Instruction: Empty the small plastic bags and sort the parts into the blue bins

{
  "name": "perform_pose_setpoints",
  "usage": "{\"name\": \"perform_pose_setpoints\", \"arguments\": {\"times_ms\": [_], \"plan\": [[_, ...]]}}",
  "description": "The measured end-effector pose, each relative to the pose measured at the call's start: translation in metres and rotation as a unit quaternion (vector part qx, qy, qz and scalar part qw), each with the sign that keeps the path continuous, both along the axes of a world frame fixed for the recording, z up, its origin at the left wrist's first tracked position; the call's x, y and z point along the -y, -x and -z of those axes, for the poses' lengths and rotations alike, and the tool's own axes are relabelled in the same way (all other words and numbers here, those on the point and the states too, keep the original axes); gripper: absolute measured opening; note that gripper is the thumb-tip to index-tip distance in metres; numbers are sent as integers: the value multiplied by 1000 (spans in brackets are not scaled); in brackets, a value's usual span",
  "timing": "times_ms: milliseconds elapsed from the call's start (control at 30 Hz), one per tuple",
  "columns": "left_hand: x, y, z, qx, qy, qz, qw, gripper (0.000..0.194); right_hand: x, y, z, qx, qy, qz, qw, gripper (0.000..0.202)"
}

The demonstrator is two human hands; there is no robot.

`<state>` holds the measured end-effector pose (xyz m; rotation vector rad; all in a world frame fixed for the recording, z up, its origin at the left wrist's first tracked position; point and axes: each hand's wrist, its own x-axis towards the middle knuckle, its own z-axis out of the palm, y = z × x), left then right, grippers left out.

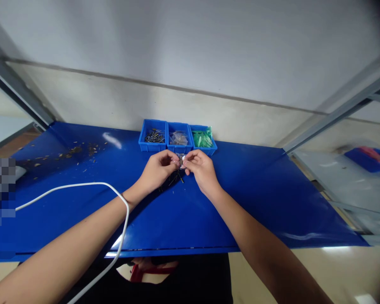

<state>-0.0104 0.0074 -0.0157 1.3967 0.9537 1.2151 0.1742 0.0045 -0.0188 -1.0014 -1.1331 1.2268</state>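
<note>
My left hand and my right hand meet over the blue table, just in front of the bins. Between their fingertips is a small clear plastic bag, pinched on its left side by one hand and on its right by the other. What the bag contains is too small to make out. Below it, a few thin dark screws lie on the tabletop. Behind the hands stand a blue bin of screws, a blue bin of clear bags and a blue bin of green-and-white packets.
A white cable loops over the blue table and crosses my left forearm. Brown crumbs are scattered at the back left. Metal frame posts flank the table, and a wall rises behind it.
</note>
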Motion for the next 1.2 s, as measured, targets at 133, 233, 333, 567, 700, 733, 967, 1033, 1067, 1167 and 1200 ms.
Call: {"name": "perform_pose_setpoints", "arguments": {"times_ms": [133,233,333,567,700,733,967,1033,1067,1167,1200], "plan": [[0,2,2,-3,1,-1,1000,26,2,-1,-1,26,3,-2,1000,21],[0,4,2,2,17,0,1000,29,3,-2,-1,44,9,12,999,14],[1,6,1,-6,18,-16,1000,31,2,-4,-1,53,13,34,998,11],[-5,2,0,-37,-36,-48,998,34,0,-8,-1,45,29,81,995,9],[-23,-4,3,33,-19,-7,999,70,0,-8,-1,27,23,86,996,8],[-27,-5,4,41,-19,5,999,80,0,-7,-1,26,21,82,996,7],[-21,2,7,-155,-147,-53,975,33,0,-3,4,46,27,66,996,6],[-15,7,5,-247,-201,-83,944,23,1,-3,4,56,25,65,996,6],[-12,9,3,-287,-218,-86,929,23,1,-3,4,61,23,64,996,7],[-7,14,-4,-397,-230,-78,885,27,2,-3,2,79,21,61,995,9],[-6,16,-6,-430,-222,-73,872,29,2,-3,1,89,19,59,994,9]]}}
